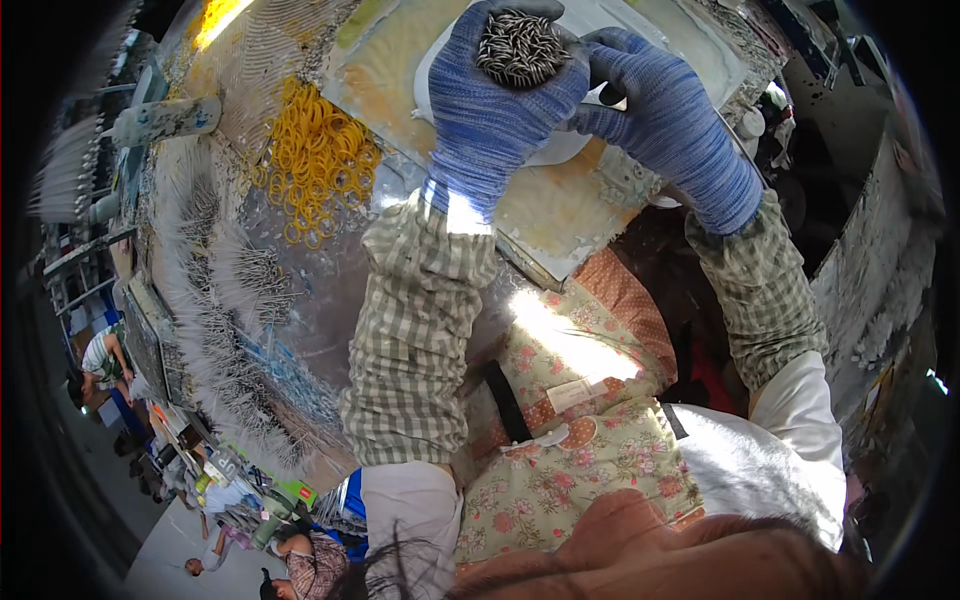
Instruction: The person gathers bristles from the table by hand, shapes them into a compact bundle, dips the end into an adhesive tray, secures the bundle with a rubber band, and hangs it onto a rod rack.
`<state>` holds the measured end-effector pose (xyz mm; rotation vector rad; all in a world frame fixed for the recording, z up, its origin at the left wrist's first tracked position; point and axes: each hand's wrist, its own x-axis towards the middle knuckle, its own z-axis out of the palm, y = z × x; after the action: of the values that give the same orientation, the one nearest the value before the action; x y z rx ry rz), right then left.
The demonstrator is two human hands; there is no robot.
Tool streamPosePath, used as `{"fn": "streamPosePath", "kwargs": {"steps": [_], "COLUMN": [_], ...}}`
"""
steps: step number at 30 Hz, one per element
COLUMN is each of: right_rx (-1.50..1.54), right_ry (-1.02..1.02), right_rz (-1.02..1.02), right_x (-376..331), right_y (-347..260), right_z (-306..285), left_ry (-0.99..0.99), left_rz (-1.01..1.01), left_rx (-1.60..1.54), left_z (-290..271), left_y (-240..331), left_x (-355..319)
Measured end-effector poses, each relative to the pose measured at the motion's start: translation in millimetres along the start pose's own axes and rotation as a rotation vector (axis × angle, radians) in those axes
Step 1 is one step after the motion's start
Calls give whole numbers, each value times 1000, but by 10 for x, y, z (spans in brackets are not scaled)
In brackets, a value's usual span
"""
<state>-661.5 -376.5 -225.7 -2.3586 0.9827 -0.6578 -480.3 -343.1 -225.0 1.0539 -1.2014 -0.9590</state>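
Note:
At the top of the head view, my left hand [500,115], in a blue knit glove with dark fingertips, is closed round a bundle of thin rods [522,48]. The bundle's many small silvery tips face up in a tight round cluster; its lower part is hidden. Close against it on the right, my right hand [665,125], in a matching glove, has its fingers bent in toward the left hand. Whether anything is in its fingers I cannot make out. Under both hands lies a white dish-like thing [655,25] on a stained, pale board [385,85].
Yellow rubber bands [320,150] lie heaped left of my left hand. Further left, many thin white rods with bristle-like ends [215,300] line the worktable [325,290]. A clear bottle [165,120] lies at the far left. Other people [310,565] are at the lower left.

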Motion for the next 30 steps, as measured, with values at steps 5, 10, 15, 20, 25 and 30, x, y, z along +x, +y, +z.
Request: {"fn": "streamPosePath", "kwargs": {"steps": [5, 10, 15, 20, 25, 30], "right_rx": [64, -59, 1, 152, 1205, 863], "right_ry": [-30, -6, -72, 91, 71, 7], "right_rz": [35, 60, -87, -52, 556, 372], "right_x": [-76, -133, -50, -78, -82, -22], "right_y": [52, 86, 102, -85, 21, -108], "right_z": [46, 132, -16, 58, 206, 97], "left_ry": [14, -21, -21, -33, -1, -29], "left_rz": [16, 61, 75, 76, 95, -69], "left_rx": [103, 46, 55, 34, 49, -53], "left_z": [19, -4, -31, -21, 26, -12], "left_y": [-79, -210, -223, -221, -212, -135], "left_x": [-14, -74, -64, -67, -29, -62]}}
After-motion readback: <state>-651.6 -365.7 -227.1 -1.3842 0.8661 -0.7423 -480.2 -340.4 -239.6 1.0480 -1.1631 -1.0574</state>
